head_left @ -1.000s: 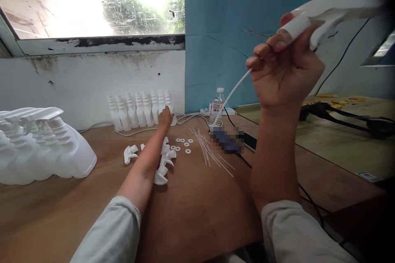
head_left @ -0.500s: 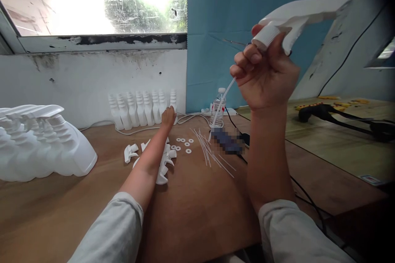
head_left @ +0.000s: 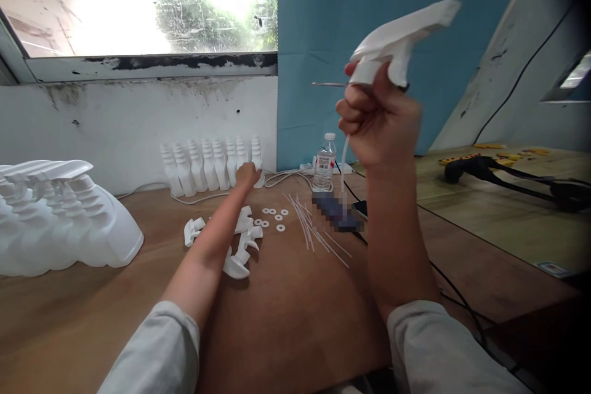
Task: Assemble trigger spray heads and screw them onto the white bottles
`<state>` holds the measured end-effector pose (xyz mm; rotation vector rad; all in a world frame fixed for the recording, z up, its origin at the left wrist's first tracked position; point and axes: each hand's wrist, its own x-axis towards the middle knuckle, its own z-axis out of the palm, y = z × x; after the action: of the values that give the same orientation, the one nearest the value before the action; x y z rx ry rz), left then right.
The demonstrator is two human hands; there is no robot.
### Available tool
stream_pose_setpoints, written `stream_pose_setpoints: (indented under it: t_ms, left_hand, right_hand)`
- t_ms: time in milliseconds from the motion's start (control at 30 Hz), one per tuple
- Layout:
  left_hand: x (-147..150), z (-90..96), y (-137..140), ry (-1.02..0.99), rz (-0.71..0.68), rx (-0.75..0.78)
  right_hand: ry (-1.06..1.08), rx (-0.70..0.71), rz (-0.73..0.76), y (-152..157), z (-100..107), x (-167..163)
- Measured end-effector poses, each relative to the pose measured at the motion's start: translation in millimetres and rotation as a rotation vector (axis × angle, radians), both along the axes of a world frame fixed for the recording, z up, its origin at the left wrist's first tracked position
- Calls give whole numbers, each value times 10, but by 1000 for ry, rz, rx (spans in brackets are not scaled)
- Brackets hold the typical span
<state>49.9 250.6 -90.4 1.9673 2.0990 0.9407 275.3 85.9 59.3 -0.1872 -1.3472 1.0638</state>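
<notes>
My right hand (head_left: 381, 114) is raised, its fingers closed on a white trigger spray head (head_left: 404, 31). From that head a thin dip tube (head_left: 344, 163) hangs down below the fist. A slim metal rod-like tool (head_left: 329, 84) also pokes out of the same hand; its kind I cannot make out. At the far side of the table my left hand (head_left: 248, 176) is closed around the lower part of the rightmost white spray bottle (head_left: 256, 151). Several similar bottles (head_left: 196, 166) stand in a row beside it, upright against the wall.
Loose spray heads (head_left: 237, 265), white ring washers (head_left: 278, 218) and thin tubes (head_left: 307, 225) lie on the brown table (head_left: 295, 326). Assembled spray bottles (head_left: 117, 228) stand at left. A water bottle (head_left: 325, 163), cables and a blurred dark object (head_left: 337, 212) are toward the back.
My right hand has moved left with the spray head, which has tipped more upright, its tube now hanging nearly straight. My left hand has shifted slightly lower on the bottle.
</notes>
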Motion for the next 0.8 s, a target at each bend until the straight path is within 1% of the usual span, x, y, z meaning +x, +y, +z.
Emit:
stream_pose_setpoints:
  t_ms: [100, 200, 233, 267, 300, 333, 367, 433, 500, 600, 667, 733, 800]
  left_hand:
    - [-57, 276, -255, -148, -82, 28]
    - [-164, 571, -721, -355, -238, 113]
    - [-211, 646, -919, -579, -382, 157]
    - [-260, 698, -1128, -762, -514, 147]
    - [-309, 723, -1340, -896, -599, 103]
    - [-355, 721, -1547, -987, -666, 9]
    - [-396, 691, -1742, -1053, -709, -101]
    - [-456, 561, -2078, -1132, -753, -302]
    - [-486, 374, -2335, -1161, -726, -434]
    - [-487, 74, -2589, -1152, -623, -494]
    - [-478, -108, -2689, -1160, -606, -488]
    - [-472, -273, -2745, -1232, -637, -488]
    - [-468, -421, -2770, -1357, -662, -534]
  right_hand:
    - [-40, 16, 1, 86, -83, -155]
    - [-138, 20, -38, 174, -268, -412]
    - [-189, 7, -48, 186, -354, -503]
    - [-254, -6, -54, 185, -448, -587]
    - [-328, -12, -59, 168, -547, -659]
    - [-418, -5, -65, 135, -649, -716]
    - [-519, 16, -71, 85, -749, -758]
    - [-720, 80, -79, -59, -933, -799]
    - [-863, 110, -46, -238, -1083, -804]
    - [-970, 59, 78, -473, -1230, -780]
    - [-1012, 20, 151, -532, -1272, -744]
    - [-1023, -24, 145, -478, -1278, -680]
    - [-947, -123, 67, -318, -1282, -587]
